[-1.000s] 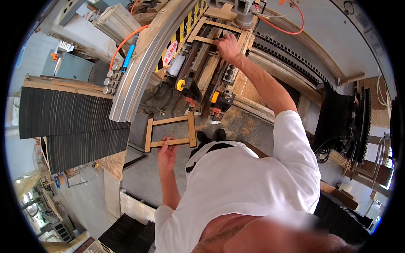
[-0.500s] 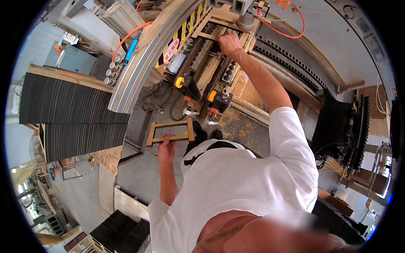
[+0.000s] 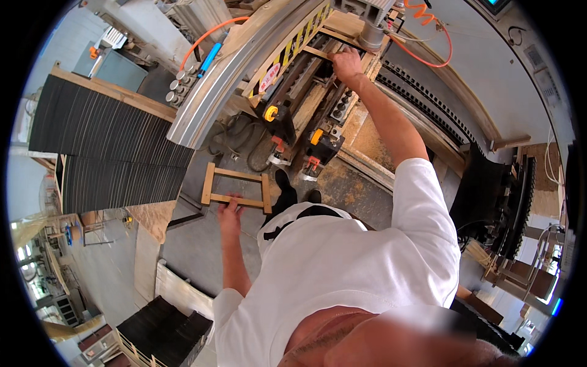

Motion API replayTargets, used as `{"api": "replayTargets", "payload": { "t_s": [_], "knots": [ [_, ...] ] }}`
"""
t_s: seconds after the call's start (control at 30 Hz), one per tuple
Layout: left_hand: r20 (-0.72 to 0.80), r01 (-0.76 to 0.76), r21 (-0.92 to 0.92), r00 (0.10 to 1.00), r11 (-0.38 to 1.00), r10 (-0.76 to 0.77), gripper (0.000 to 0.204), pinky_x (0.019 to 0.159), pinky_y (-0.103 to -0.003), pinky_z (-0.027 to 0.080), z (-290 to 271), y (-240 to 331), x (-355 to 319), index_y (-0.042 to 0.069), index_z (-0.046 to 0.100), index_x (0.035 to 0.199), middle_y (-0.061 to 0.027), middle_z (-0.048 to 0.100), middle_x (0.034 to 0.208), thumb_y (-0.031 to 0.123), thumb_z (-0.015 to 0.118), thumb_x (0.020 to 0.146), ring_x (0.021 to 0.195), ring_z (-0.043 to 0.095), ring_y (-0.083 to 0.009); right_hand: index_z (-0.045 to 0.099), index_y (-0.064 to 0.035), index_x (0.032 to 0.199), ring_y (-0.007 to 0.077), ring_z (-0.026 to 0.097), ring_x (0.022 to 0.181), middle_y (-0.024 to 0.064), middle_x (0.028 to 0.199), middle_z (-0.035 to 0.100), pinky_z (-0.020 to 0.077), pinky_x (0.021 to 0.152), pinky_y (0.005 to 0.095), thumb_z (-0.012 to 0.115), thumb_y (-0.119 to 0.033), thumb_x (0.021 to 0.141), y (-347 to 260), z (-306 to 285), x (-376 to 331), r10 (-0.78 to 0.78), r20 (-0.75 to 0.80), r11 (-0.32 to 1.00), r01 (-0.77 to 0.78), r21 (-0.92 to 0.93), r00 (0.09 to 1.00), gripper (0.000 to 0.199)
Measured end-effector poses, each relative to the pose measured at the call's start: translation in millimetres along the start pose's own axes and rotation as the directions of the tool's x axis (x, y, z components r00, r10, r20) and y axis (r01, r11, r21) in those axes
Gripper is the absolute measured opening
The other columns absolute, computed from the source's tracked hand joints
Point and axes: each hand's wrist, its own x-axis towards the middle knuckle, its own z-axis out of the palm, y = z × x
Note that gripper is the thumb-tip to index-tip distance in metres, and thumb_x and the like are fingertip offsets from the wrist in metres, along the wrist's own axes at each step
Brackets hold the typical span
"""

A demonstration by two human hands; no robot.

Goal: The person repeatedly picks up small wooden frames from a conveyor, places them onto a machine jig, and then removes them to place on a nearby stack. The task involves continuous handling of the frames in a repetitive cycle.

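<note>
Left hand (image 3: 229,211) clenched on small wooden frame (image 3: 237,188); right hand (image 3: 347,63) seemingly gripping wooden piece (image 3: 318,52) on machine (image 3: 293,92).

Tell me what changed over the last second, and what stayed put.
The right hand reached a little further onto the wooden piece in the machine. The left hand kept its grip on the small wooden frame, held low at the person's side. The stacks of dark panels look unchanged.
</note>
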Motion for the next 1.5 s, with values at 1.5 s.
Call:
{"api": "replayTargets", "payload": {
  "t_s": [1.5],
  "knots": [
    [-0.232, -0.882, 0.109, 0.426, 0.459, 0.874, 0.059, 0.079, -0.027, 0.047, -312.4, 493.1, 14.1, -0.006, 0.056, 0.122, -0.0149, 0.064, 0.110, 0.047, 0.052, 0.096, 0.092, 0.061, -0.0172, 0.064, 0.0001, 0.114, 0.0151, 0.064, 0.081, 0.0125, 0.097, 0.068, 0.0502, 0.072, 0.0295, 0.065, -0.010, 0.085, -345.8, -72.7, -311.5, 0.393, 0.412, 0.398, -0.556, 0.729, 0.822, 0.030]
  ]
}}
